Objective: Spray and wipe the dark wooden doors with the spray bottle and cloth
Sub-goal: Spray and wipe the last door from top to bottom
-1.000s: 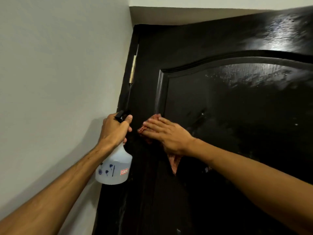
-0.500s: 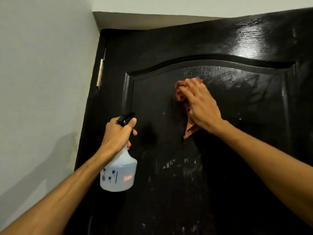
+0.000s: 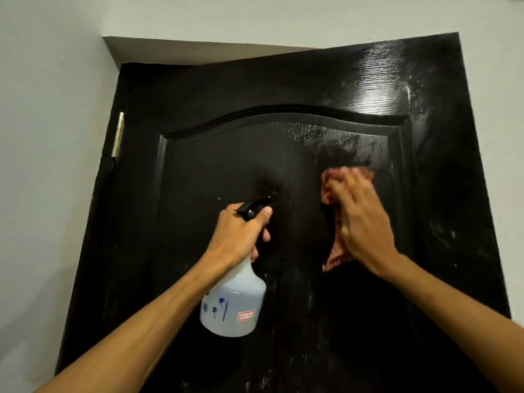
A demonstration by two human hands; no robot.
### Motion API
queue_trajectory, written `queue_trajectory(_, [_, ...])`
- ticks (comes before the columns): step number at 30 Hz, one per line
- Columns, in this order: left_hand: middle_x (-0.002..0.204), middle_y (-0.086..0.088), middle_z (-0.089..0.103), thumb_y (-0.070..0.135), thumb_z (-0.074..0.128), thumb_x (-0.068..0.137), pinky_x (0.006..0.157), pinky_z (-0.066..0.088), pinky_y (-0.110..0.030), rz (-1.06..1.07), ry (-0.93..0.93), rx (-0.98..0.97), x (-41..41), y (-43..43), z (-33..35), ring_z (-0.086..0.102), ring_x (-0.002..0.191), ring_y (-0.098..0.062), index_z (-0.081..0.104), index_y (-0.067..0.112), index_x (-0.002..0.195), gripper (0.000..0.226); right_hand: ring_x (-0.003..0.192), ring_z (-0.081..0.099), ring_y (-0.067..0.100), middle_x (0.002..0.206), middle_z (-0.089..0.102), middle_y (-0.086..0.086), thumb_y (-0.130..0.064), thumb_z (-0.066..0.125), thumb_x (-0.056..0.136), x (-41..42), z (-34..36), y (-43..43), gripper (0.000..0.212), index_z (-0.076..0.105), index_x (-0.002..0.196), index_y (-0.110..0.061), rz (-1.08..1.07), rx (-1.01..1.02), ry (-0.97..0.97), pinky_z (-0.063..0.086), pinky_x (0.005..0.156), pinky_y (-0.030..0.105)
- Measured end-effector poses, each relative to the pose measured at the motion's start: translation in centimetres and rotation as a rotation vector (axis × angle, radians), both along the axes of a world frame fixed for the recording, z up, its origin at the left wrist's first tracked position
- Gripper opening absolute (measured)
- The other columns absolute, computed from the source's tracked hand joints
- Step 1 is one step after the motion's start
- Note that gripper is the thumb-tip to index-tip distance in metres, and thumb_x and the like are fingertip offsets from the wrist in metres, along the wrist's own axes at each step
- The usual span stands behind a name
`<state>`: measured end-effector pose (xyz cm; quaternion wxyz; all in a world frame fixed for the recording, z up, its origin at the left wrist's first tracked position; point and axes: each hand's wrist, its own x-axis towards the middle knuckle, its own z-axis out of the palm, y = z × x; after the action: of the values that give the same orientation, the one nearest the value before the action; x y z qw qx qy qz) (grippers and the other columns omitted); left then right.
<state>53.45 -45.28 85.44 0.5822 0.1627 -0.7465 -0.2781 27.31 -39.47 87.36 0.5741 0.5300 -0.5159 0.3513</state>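
A glossy dark wooden door (image 3: 215,154) with an arched raised panel fills the view, and wet streaks shine on its upper right. My left hand (image 3: 238,234) grips the neck of a white spray bottle (image 3: 232,304) with a black nozzle, held in front of the panel's middle. My right hand (image 3: 360,219) presses a reddish cloth (image 3: 331,188) flat against the right side of the panel, fingers spread over it. The hand and cloth are blurred. Part of the cloth hangs below the palm.
A pale wall (image 3: 48,137) flanks the door on the left, and more wall runs above and to the right. A brass hinge (image 3: 118,134) sits on the door's left edge. Small white specks dot the lower panel.
My right hand has swept the cloth from the door's left edge up and across to the panel's right side. The view has swung right so the door is centred. The bottle stays gripped.
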Motion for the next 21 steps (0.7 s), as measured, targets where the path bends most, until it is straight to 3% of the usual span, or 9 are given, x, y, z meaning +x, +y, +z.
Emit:
queue_trajectory(2, [0.081, -0.012, 0.077, 0.031, 0.059, 0.105, 0.049, 0.051, -0.032, -0.045, -0.01, -0.011, -2.5, 1.2, 0.3, 0.057, 0.047, -0.024, 0.069, 0.007, 0.098, 0.027, 0.157, 0.02, 0.03, 0.167, 0.028, 0.012, -0.015, 0.047, 0.091, -1.9, -2.5, 0.9, 0.065, 0.042, 0.156, -0.014, -0.045, 0.175, 0.243, 0.016, 0.128, 0.045])
queue_trajectory(3, [0.081, -0.011, 0.077, 0.031, 0.059, 0.105, 0.05, 0.051, -0.033, -0.069, -0.02, -0.008, -3.8, 1.8, 0.5, 0.057, 0.046, -0.023, 0.069, 0.007, 0.097, 0.028, 0.156, 0.023, 0.029, 0.166, 0.031, 0.012, -0.014, 0.048, 0.091, -3.2, -2.1, 1.8, 0.064, 0.044, 0.154, -0.015, -0.051, 0.154, 0.265, 0.019, 0.127, 0.046])
queue_trajectory(6, [0.08, -0.014, 0.076, 0.032, 0.058, 0.106, 0.051, 0.051, -0.034, -0.138, -0.039, 0.011, -7.0, 3.3, 1.1, 0.056, 0.045, -0.021, 0.069, 0.006, 0.094, 0.03, 0.155, 0.024, 0.028, 0.164, 0.033, 0.01, 0.001, 0.054, 0.088, -5.8, 1.0, 4.4, 0.065, 0.048, 0.151, -0.013, 0.077, -0.139, -0.219, 0.022, 0.127, 0.047])
queue_trajectory(8, [0.08, -0.015, 0.076, 0.031, 0.058, 0.106, 0.05, 0.051, -0.033, -0.155, -0.022, 0.003, -8.3, 4.0, 1.4, 0.055, 0.044, -0.021, 0.07, 0.006, 0.094, 0.031, 0.156, 0.018, 0.029, 0.166, 0.028, 0.012, 0.003, 0.055, 0.089, -5.3, 0.4, 4.0, 0.069, 0.042, 0.155, -0.012, 0.054, -0.207, -0.319, 0.019, 0.128, 0.046])
queue_trajectory(11, [0.081, -0.012, 0.077, 0.031, 0.06, 0.105, 0.05, 0.053, -0.033, -0.129, 0.012, 0.017, -8.6, 4.1, 1.9, 0.057, 0.047, -0.026, 0.072, 0.003, 0.092, 0.033, 0.158, 0.016, 0.027, 0.169, 0.023, 0.011, -0.013, 0.05, 0.089, -3.8, -3.6, 2.2, 0.072, 0.035, 0.159, -0.015, 0.005, 0.137, 0.114, 0.018, 0.128, 0.046])
queue_trajectory(13, [0.082, -0.013, 0.078, 0.033, 0.06, 0.105, 0.05, 0.053, -0.032, -0.087, 0.023, 0.037, -8.0, 3.4, 2.2, 0.059, 0.049, -0.027, 0.073, 0.002, 0.089, 0.037, 0.157, 0.018, 0.026, 0.169, 0.025, 0.009, -0.019, 0.042, 0.086, -4.1, -1.7, 2.5, 0.073, 0.037, 0.159, -0.016, -0.054, 0.225, 0.289, 0.017, 0.128, 0.044])
queue_trajectory(17, [0.082, -0.012, 0.077, 0.034, 0.059, 0.105, 0.047, 0.05, -0.029, -0.022, 0.067, 0.048, -5.2, 1.2, 2.7, 0.057, 0.044, -0.021, 0.071, 0.005, 0.094, 0.034, 0.154, 0.021, 0.032, 0.167, 0.027, 0.011, -0.008, 0.048, 0.087, -2.3, 5.5, 1.5, 0.069, 0.041, 0.155, -0.015, 0.015, -0.145, -0.261, 0.02, 0.127, 0.049])
queue_trajectory(19, [0.082, -0.009, 0.077, 0.033, 0.059, 0.105, 0.047, 0.049, -0.029, 0.013, 0.088, 0.043, -2.9, -0.2, 3.1, 0.057, 0.045, -0.021, 0.07, 0.006, 0.098, 0.03, 0.156, 0.017, 0.033, 0.168, 0.024, 0.013, -0.008, 0.054, 0.084, 1.2, 4.3, -2.0, 0.076, 0.037, 0.157, -0.014, 0.029, -0.108, -0.115, 0.016, 0.128, 0.049])
queue_trajectory(21, [0.082, -0.009, 0.077, 0.033, 0.059, 0.105, 0.049, 0.049, -0.03, 0.048, 0.105, 0.042, -0.2, -1.7, 3.1, 0.058, 0.047, -0.023, 0.071, 0.007, 0.098, 0.029, 0.157, 0.016, 0.032, 0.168, 0.024, 0.013, -0.016, 0.058, 0.08, 5.2, 0.6, -6.1, 0.081, 0.038, 0.158, -0.015, 0.033, 0.169, 0.278, 0.018, 0.127, 0.05])
